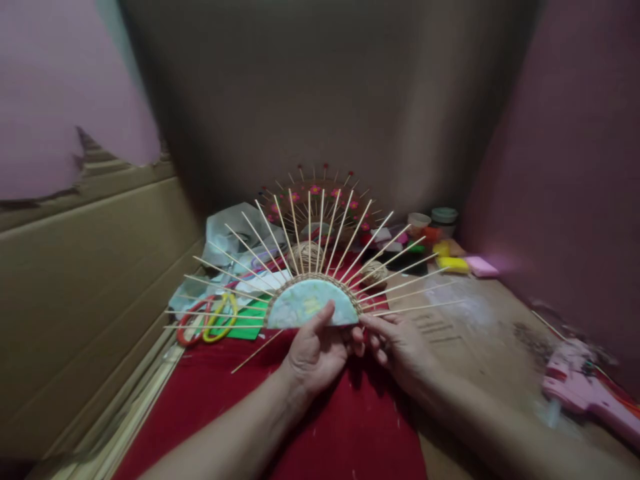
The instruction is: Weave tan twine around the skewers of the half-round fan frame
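Note:
A fan-shaped craft piece (313,300) is held up before me: a pale blue patterned half-circle with a braided twine edge and thin wooden sticks (309,230) radiating from its curve. My left hand (317,353) grips it from below, thumb on the front face and fingers mostly hidden behind. At its right corner my right hand (395,340) is closed, thumb and index finger pinching the end of the braid beside the lowest stick. Whether that hand holds twine or the rim itself I cannot tell. One stick (257,351) slants down below the flat edge.
Red cloth (240,413) covers the table's middle. At left are scissors with red and yellow handles (220,319) and green paper (245,323). Behind stand twine (305,257) and a flower-decorated stick fan (315,190). A pink glue gun (580,380) lies right. Cardboard (100,300) borders the left.

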`<control>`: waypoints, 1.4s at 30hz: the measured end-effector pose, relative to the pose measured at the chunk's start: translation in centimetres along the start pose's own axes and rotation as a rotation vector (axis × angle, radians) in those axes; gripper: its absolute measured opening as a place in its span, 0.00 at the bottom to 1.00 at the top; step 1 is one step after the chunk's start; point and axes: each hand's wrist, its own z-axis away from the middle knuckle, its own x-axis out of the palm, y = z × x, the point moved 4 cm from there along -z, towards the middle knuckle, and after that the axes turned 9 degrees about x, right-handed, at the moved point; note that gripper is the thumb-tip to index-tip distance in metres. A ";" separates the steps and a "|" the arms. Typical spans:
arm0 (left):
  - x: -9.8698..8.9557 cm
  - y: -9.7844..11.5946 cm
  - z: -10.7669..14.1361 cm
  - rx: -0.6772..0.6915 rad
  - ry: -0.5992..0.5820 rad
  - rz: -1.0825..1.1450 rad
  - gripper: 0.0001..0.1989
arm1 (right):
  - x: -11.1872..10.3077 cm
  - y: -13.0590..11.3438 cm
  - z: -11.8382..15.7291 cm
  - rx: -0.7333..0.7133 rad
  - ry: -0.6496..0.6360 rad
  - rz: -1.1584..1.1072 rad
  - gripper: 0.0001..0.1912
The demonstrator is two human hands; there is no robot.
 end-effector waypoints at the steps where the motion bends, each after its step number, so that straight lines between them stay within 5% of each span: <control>1: 0.0 0.1 0.0 0.000 0.010 0.002 0.20 | 0.0 0.0 0.0 -0.004 -0.001 -0.006 0.12; 10: -0.4 0.0 -0.2 0.049 0.038 -0.046 0.12 | -0.3 0.2 -0.2 -0.001 0.010 -0.007 0.13; 42: -0.2 0.3 -0.1 0.054 0.041 -0.107 0.12 | 0.5 -0.4 1.0 -0.044 -0.050 0.024 0.10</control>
